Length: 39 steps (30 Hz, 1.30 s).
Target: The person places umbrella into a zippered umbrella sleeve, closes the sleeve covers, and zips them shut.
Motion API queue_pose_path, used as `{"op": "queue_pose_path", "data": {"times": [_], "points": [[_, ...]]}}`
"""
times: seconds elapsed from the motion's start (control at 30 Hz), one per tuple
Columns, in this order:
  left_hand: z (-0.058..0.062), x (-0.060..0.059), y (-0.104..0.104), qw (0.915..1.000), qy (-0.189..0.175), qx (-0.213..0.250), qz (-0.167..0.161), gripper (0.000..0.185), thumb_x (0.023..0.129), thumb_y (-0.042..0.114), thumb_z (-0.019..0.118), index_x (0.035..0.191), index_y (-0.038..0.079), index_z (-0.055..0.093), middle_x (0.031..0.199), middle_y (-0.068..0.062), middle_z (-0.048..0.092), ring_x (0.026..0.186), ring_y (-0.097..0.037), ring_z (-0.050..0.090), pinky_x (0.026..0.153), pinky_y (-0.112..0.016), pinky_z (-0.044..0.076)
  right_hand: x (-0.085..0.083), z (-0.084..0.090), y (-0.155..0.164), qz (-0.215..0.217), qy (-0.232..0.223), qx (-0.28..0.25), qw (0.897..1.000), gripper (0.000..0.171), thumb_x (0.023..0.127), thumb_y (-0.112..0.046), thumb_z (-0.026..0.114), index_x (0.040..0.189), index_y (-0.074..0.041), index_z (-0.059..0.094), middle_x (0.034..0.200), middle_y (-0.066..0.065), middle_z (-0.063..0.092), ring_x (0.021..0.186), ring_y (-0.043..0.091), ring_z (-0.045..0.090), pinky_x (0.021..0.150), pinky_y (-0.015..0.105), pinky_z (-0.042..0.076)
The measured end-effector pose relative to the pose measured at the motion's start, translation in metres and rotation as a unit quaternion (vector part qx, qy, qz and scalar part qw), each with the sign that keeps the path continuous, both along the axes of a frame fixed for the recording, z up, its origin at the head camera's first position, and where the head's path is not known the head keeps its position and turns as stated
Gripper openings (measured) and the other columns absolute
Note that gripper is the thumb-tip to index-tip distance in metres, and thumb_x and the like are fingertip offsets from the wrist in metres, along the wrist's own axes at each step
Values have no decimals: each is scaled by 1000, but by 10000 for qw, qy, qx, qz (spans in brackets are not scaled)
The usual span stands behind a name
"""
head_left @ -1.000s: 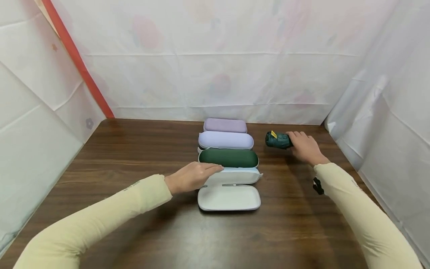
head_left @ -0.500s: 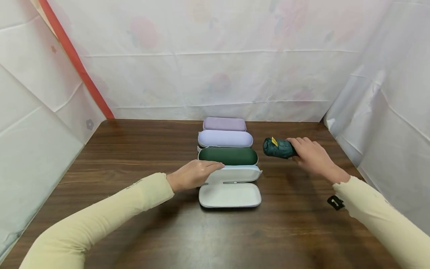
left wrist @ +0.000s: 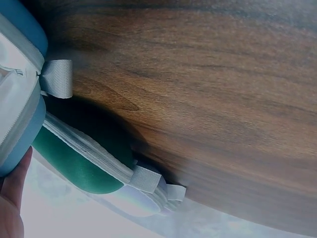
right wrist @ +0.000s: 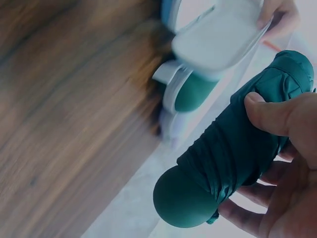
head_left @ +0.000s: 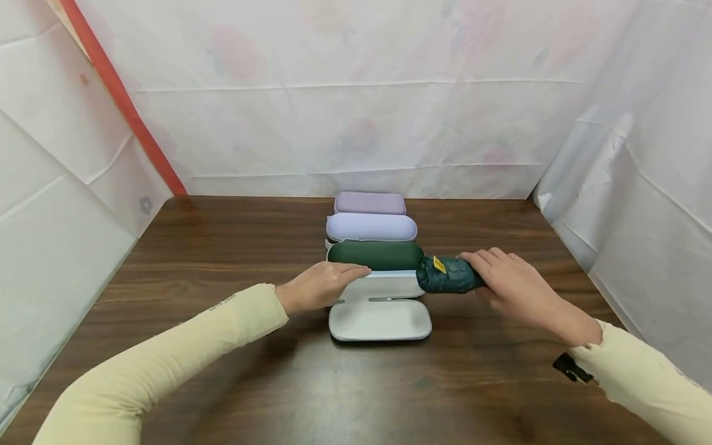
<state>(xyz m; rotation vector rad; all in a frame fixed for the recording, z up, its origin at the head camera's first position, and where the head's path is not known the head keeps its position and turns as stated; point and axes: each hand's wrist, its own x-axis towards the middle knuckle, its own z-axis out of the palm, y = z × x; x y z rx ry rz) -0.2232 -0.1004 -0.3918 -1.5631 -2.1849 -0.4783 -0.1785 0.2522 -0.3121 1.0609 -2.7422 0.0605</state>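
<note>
My right hand (head_left: 514,287) grips a folded dark green umbrella (head_left: 447,275) with a yellow tag. In the right wrist view the thumb lies on one side of the umbrella (right wrist: 233,139) and the fingers curl round the other; its rounded green end sticks out free. The umbrella is above the right end of an open zip case (head_left: 380,320), light blue outside and white inside, and hides a corner of its raised lid. My left hand (head_left: 322,286) pinches the lid's upper left edge; in the right wrist view this hand (right wrist: 280,20) has its thumb on the lid's inner face.
Behind the open case lie a dark green case (head_left: 375,255), a lavender-blue case (head_left: 371,227) and a purple case (head_left: 370,203), all closed, in a row on the brown wooden table (head_left: 233,247). White patterned cloth (head_left: 289,123) surrounds the table's back and sides.
My right hand has lifted the umbrella from the table's right side and carried it left and nearer, to the open case. My left hand has stayed at the lid.
</note>
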Motion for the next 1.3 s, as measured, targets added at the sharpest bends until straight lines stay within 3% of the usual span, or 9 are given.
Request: {"op": "queue_pose_path", "data": {"times": [0.2,0.43,0.8,1.03,1.3], "points": [[0,0,2,10000,-19,39,-15,41,77,-21,57,116,-6,61,112,-14,67,101,-21,65,83,-27,51,15,-5,-18,456,168,2,9988,61,72,-8,81,126,0,53,108,11,62,98,27,58,74,45,50],[0,0,3,10000,-66,-10,44,42,78,-20,59,117,-7,60,112,-15,66,100,-21,65,81,-27,52,20,-19,-47,806,252,176,9963,62,73,-15,83,126,0,54,108,11,62,98,26,59,74,41,50],[4,2,5,9998,-178,-46,83,42,79,-14,66,119,-5,59,114,-14,66,97,-22,66,80,-29,52,21,-44,-89,877,118,610,9942,56,79,-24,79,125,-1,56,108,11,63,98,26,59,77,38,52],[3,1,3,9998,-203,78,12,50,73,-11,75,120,-5,58,113,-15,66,97,-24,66,80,-31,53,17,-64,-107,815,143,688,9942,55,79,-28,78,124,-4,57,107,9,63,94,24,58,75,35,52],[4,2,2,9994,-306,143,5,47,76,-9,73,121,-5,58,115,-16,65,98,-24,66,80,-32,53,15,-75,-115,800,228,698,9941,55,80,-29,77,125,-5,57,106,9,62,93,25,59,74,36,51]]}}
